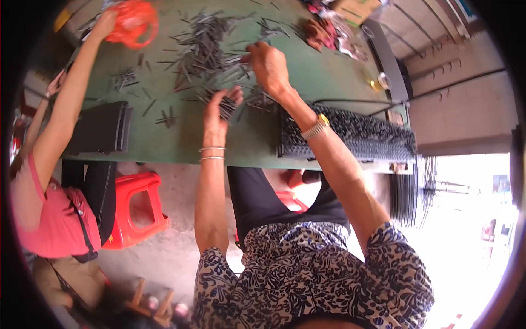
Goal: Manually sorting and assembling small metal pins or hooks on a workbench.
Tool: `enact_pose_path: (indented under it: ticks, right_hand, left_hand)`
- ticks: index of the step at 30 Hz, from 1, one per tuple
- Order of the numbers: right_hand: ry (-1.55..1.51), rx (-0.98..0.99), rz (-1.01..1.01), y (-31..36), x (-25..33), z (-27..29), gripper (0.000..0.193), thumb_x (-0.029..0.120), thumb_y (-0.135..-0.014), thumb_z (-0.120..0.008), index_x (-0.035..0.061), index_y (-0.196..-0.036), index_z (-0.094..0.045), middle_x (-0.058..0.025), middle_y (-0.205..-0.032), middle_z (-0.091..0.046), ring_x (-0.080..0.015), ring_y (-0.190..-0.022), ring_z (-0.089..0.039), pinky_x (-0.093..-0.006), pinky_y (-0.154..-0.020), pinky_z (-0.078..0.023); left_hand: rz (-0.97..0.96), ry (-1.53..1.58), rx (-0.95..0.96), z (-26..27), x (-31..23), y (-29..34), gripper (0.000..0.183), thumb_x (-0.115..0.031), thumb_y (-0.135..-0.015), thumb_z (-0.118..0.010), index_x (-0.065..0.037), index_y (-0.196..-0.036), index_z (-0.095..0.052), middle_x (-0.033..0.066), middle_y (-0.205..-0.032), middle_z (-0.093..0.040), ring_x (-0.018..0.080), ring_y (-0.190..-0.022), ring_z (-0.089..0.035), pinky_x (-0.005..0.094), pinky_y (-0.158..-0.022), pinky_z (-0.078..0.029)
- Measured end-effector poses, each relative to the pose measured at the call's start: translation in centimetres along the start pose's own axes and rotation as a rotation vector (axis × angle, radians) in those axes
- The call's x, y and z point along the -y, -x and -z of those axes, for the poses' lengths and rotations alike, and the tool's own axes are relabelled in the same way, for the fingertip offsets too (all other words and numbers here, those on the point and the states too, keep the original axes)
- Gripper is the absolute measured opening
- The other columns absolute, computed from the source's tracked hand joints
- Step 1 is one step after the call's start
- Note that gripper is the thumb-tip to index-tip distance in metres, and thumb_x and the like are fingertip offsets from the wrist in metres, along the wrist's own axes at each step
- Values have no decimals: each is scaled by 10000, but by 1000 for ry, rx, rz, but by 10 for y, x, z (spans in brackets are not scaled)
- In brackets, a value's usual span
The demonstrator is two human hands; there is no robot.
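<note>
Thin dark strips (205,46) lie in a loose heap on the green table (164,140), with more scattered around it. My left hand (219,107) is closed around a small bundle of dark strips (227,108), palm up, just in front of the heap. To the right of the heap, my right hand (268,64) is above the table with its fingers curled together. Whatever its fingertips may hold is too small to make out. By my right forearm stands a long black tray (350,149) densely filled with small dark pieces.
A co-worker's arm (68,104) reaches from the left to a red plastic basket (139,24). Dark flat panels (101,127) stand at the table's left front. Crumpled cloths (323,35) and a jar of yellow liquid (381,82) are at right. A red stool (139,211) stands below.
</note>
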State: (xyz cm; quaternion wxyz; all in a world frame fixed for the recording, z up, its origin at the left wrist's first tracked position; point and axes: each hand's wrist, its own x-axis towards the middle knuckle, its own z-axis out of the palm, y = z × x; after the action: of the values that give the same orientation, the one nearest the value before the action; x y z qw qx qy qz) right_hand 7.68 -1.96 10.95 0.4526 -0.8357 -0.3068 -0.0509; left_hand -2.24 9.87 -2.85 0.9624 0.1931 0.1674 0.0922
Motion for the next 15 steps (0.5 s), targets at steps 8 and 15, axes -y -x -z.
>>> enact_pose_path:
  ticks: [8, 15]
  right_hand:
    - [84, -24, 17, 29, -28, -63, 132, 89, -718, -589, 15, -824, -563, -238, -703, -615, -442, -698, -614, -504, -622, -509]
    - [16, -117, -132, 31, -31, -70, 199, 89, -765, -592, -12, -915, -509, -230, -728, -624, -441, -735, -608, -515, -636, -489]
  left_hand:
    - [-159, -404, -155, -13, 7, 1, 372, -179, -829, -707, 69, -1082, -594, 90, -1054, -636, 176, -933, -621, 317, -814, -506]
    - [-156, -384, -196, -8, 19, 2, 436, -261, -861, -683, 60, -1144, -598, 98, -1104, -630, 201, -968, -618, 324, -835, -496]
